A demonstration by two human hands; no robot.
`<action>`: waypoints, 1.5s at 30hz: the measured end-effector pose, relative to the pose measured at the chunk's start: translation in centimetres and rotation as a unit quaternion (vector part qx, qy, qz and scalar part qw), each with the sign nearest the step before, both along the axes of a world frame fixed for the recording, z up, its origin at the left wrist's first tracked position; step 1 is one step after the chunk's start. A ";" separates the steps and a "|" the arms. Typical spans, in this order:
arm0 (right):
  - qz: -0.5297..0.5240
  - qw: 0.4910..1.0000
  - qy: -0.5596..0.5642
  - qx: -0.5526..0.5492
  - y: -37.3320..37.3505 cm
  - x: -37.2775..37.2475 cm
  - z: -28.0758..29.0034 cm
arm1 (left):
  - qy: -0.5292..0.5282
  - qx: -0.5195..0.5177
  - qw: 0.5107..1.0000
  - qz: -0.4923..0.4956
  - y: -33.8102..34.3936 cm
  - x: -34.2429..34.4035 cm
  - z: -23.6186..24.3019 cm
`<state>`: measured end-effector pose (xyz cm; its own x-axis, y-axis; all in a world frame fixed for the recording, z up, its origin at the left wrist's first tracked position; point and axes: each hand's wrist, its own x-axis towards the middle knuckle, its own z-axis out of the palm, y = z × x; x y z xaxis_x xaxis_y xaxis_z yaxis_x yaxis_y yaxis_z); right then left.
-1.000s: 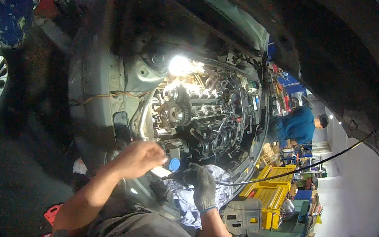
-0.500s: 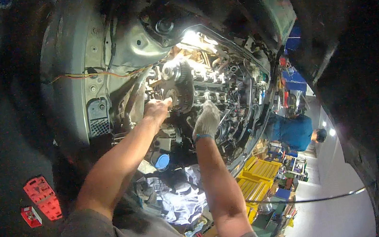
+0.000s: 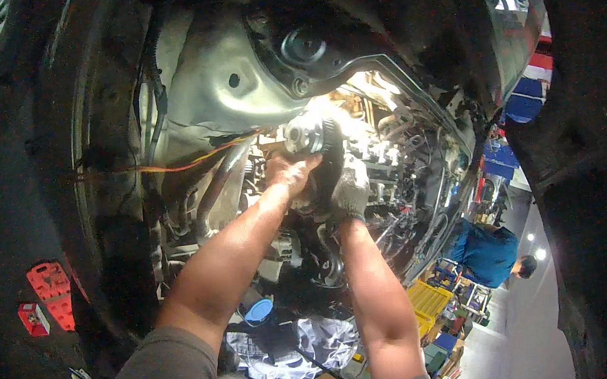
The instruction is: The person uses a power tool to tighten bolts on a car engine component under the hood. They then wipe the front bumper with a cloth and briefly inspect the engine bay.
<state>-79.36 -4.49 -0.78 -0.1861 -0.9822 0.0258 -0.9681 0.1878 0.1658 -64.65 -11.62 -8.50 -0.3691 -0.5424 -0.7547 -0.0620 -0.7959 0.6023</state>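
Note:
Deep in the engine bay, a dark toothed belt runs beside a bright round metal pulley. My bare left hand is closed just below the pulley, its fingertips against the left side of the belt. What lies in its grasp is hidden. On the belt's right side is my right hand, in a whitish work glove. Its fingers are bent in toward the belt and engine, and the back of the glove covers what they hold. The exposed top of the engine shows right of the glove.
An orange wire crosses the bay at left. Below my arms are a blue round cap and a crumpled pale cloth. A red plastic tray lies far left. At right, a person in blue stands beyond yellow bins.
My view has shifted and come closer to the engine. Both hands have moved up along the belt, the left toward the pulley, and the gloved right hand now sits against the belt's side.

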 end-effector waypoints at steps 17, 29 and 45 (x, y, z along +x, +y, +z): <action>-0.095 0.982 -0.105 -0.123 0.0 0.8 -0.4 | 0.201 -0.030 0.976 0.083 -0.4 1.9 1.3; -0.016 0.994 -0.010 -0.107 0.1 0.4 -0.4 | 0.092 -0.069 0.990 0.078 0.7 0.1 1.2; -0.184 0.959 -0.130 -0.173 -2.5 5.0 3.0 | 0.275 0.209 0.931 0.119 -1.9 3.0 -1.6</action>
<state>-74.39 -7.04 2.25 -0.5629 -0.7897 0.2440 -0.8258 0.5248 -0.2065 -61.61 -13.48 -10.13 -0.6682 -0.3603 -0.6510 0.3727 -0.9193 0.1262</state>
